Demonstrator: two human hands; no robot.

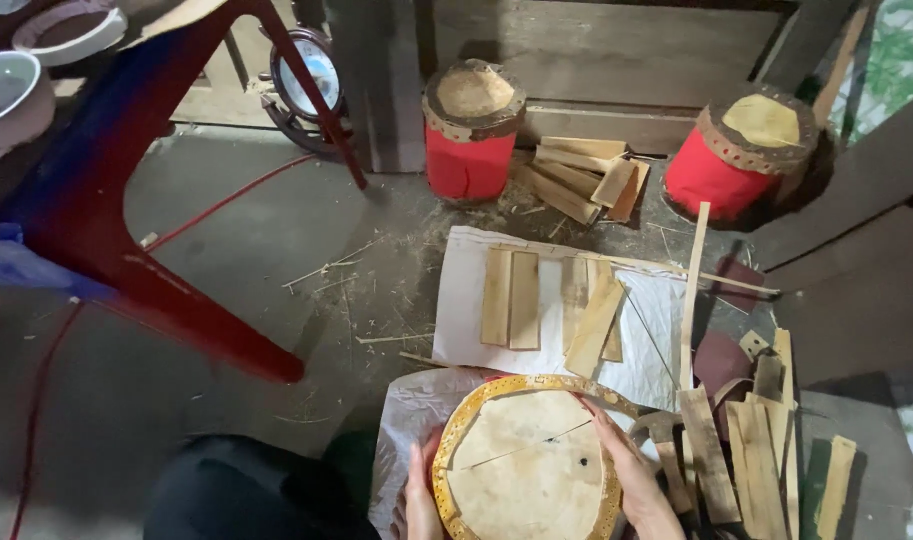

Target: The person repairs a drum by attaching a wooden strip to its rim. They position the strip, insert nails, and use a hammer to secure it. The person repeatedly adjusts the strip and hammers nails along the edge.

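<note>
A round drum (525, 460) with a pale skin top and a gold patterned rim sits at the bottom centre, over white sheeting. My left hand (420, 495) rests flat against its left side. My right hand (632, 470) lies along its right rim, fingers pointing up the edge. Both hands clasp the drum between them. Just beyond it, several flat wooden slats (522, 298) lie on a white sheet (464, 310).
Two red drums (472, 130) (742, 150) stand at the back with a stack of wood pieces (584, 175) between them. More slats (757, 450) pile at the right. A red plastic chair leg (177, 300) crosses the left; bowls (12, 95) sit top left.
</note>
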